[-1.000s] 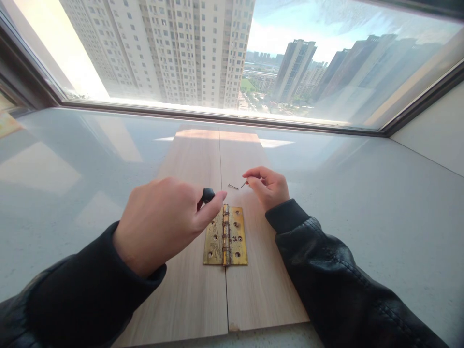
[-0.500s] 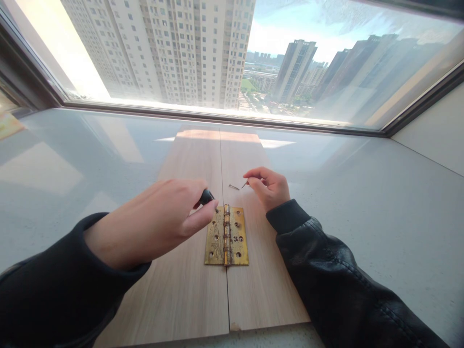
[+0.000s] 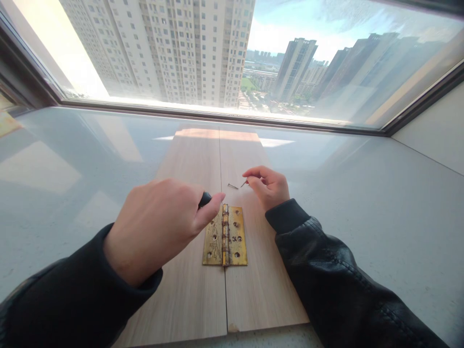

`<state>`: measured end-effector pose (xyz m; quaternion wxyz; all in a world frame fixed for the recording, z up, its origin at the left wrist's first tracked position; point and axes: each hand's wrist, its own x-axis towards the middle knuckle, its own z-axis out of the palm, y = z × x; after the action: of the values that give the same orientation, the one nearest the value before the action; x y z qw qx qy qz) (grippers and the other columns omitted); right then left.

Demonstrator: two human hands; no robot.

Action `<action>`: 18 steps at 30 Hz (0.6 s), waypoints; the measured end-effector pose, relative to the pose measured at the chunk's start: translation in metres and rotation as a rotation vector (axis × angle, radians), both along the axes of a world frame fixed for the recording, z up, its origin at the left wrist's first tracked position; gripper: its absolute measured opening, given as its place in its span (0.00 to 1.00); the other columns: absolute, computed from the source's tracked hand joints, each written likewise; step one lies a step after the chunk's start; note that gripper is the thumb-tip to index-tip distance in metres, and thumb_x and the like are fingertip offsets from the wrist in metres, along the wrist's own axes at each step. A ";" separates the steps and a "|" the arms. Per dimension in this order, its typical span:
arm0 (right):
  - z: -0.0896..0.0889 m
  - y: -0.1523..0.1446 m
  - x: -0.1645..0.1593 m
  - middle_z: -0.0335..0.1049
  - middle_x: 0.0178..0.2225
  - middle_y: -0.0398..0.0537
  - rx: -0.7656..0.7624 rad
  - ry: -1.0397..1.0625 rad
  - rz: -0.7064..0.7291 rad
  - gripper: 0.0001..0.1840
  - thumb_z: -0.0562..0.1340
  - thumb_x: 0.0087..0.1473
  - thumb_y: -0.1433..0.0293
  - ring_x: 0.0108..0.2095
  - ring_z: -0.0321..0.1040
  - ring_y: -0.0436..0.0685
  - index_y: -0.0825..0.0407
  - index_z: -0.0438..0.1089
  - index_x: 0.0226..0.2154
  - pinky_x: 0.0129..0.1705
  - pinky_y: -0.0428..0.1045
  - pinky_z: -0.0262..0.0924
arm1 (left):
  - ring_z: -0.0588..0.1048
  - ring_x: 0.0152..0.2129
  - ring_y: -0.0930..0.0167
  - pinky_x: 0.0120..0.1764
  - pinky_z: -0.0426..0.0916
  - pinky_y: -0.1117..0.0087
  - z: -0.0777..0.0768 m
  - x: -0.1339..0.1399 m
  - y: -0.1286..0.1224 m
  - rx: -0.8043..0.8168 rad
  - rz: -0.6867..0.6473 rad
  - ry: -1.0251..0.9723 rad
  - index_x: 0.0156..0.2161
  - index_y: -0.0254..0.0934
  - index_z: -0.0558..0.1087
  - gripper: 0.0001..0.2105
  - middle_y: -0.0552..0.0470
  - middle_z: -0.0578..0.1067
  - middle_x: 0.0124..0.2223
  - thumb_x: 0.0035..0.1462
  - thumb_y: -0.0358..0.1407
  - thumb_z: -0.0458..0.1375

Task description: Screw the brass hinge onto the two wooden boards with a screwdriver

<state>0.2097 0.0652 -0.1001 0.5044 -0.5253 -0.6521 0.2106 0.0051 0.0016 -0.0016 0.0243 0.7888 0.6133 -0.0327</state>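
My left hand (image 3: pixel 165 224) is closed around a black-handled tool (image 3: pixel 205 199). Only the dark rounded handle end shows, and the rest is hidden by the hand. Below and right of that hand, a worn brass hinge (image 3: pixel 237 241) lies opened flat across the seam between two pale wooden boards (image 3: pixel 188 299). The hand covers the hinge's upper left corner from view. My right hand (image 3: pixel 270 186) pinches a thin screw (image 3: pixel 243 183) between thumb and forefinger, its point towards the board. Another screw (image 3: pixel 232 186) lies loose on the wood just left of those fingertips.
The boards rest on a glossy white sill (image 3: pixel 362 203) that stretches to both sides. Beyond them runs a dark window frame (image 3: pixel 181 115) with glass above it, and tall buildings stand outside. A white wall (image 3: pixel 435 130) borders the sill on the right.
My left hand has shifted right and its wrist has turned, with the black-handled tool still in it. The right hand, the hinge and the loose screw stay almost as they were.
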 end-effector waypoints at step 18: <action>0.000 0.000 0.000 0.68 0.20 0.42 -0.009 0.002 -0.001 0.09 0.58 0.45 0.71 0.22 0.62 0.48 0.53 0.74 0.26 0.25 0.47 0.55 | 0.67 0.23 0.68 0.25 0.55 0.68 0.004 -0.019 0.003 -0.037 -0.278 -0.149 0.29 0.40 0.60 0.10 0.52 0.68 0.27 0.60 0.40 0.45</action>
<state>0.2098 0.0648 -0.1000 0.5030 -0.5277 -0.6502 0.2139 -0.0141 0.0045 0.0029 0.0795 0.8657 0.4941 0.0113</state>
